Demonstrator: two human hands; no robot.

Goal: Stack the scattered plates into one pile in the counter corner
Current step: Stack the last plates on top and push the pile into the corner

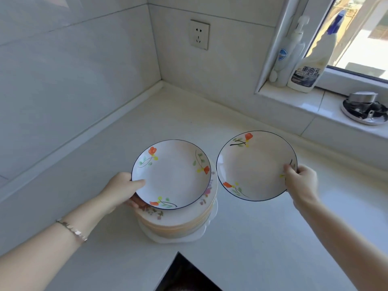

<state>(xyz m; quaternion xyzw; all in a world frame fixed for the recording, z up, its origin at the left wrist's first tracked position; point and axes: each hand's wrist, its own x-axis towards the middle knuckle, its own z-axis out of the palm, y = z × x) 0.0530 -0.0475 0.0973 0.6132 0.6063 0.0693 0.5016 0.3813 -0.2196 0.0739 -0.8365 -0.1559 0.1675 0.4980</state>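
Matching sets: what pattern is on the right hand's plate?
The plate has orange flowers, green leaves, dark rim; head view.

Strong daylight pours in through the white-framed window (357,43) at two o'clock, where the outdoor view burns out to near white. It lays a sheen on the pale stone counter (262,238) and a warm peach cast on the flower-painted white ceramic plate (256,164) at four o'clock; the second flower-painted plate (174,175) near centre reads cooler. The glossy grey wall tiles (73,70) at ten o'clock look dimmer and bluish. Shadows are soft, thickest beneath the stack of pale plates (178,225) at six o'clock. Wide-angle distortion bows the window's frame and the tile joints toward the edges. Detail is soft and smeary throughout.
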